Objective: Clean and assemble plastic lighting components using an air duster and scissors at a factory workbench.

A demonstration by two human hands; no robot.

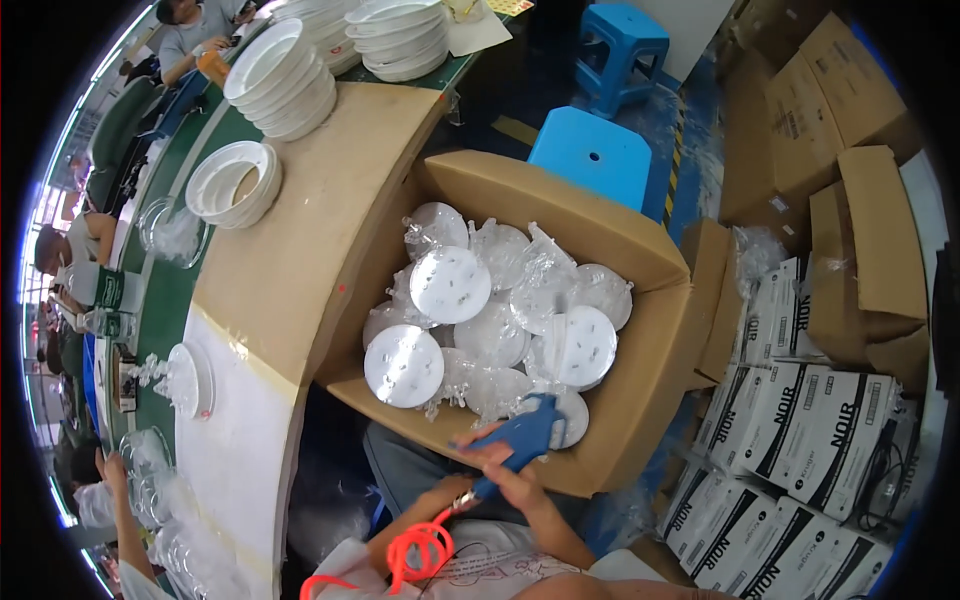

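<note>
A blue air blow gun (522, 436) is held over the near side of a cardboard box (625, 420), its head pointing into the box. My right hand (518, 488) is wrapped around its handle. Beside the hose fitting, at the handle's lower end, is my left hand (448, 490); its fingers are partly hidden, so I cannot tell whether they grip. A red coiled hose (418, 550) runs from the gun toward my lap. Inside the box lie several round white discs (404, 366), many in crumpled clear plastic bags (540, 280).
To my left is a bench with a tan board (310, 190), stacked white rings (280, 85) and a wrapped disc (188, 380). Beyond the box stand blue stools (592, 155). Printed white cartons (800, 430) and brown boxes (820, 110) line the right. Other people sit along the bench.
</note>
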